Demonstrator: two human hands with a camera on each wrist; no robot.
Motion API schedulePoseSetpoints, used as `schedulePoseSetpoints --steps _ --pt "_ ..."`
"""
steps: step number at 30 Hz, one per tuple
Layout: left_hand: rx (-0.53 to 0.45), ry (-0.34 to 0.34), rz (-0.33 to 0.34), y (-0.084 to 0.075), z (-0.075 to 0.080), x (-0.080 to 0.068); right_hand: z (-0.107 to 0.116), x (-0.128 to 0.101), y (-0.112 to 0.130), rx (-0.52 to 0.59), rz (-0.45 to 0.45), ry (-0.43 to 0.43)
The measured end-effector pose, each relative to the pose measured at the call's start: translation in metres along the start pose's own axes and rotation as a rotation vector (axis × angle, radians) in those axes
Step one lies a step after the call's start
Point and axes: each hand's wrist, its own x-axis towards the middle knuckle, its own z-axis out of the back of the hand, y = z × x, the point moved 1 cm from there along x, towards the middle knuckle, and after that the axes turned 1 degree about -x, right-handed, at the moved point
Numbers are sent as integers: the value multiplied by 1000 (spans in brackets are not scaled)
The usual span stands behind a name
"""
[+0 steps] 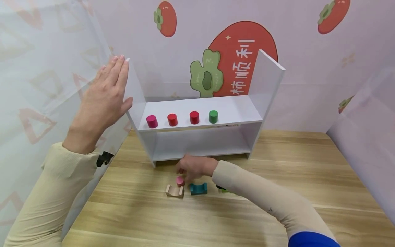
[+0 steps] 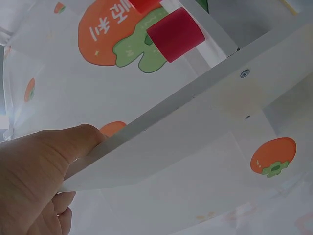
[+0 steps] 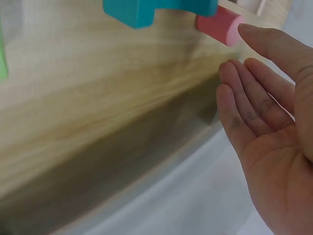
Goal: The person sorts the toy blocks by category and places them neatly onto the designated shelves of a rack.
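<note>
Hanging loose, the right hand [image 1: 195, 167] holds nothing — its fingers are just beside the pink block [image 1: 180, 180], which sits on the table [image 1: 139, 219] behind the tan block [image 1: 174, 193]. Well away from it — up high — the left hand [image 1: 104, 95] pinches the side of the white shelf [image 1: 229, 107].

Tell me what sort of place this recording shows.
Probably a small staged tabletop booth, judging by the fruit-print backdrop, the wooden table, and the white shelf unit bearing colored cylinders.
</note>
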Motion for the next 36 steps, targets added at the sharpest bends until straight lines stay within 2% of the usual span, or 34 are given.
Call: schedulePoseSetpoints --steps 10,18,24,30,36 --pt "-3 8 0 -2 1 -1 -26 13 -1 -24 36 4" --pt "1 -5 -13 -2 1 -1 -32 16 0 -30 47 -21" --pt "5 -3 -14 -2 1 -1 -27 12 -3 -20 52 -25" --pt "4 -4 -13 -1 2 -2 -13 3 -10 1 80 -28" --pt "7 -6 -17 -2 2 -2 5 -20 -15 44 80 -40"
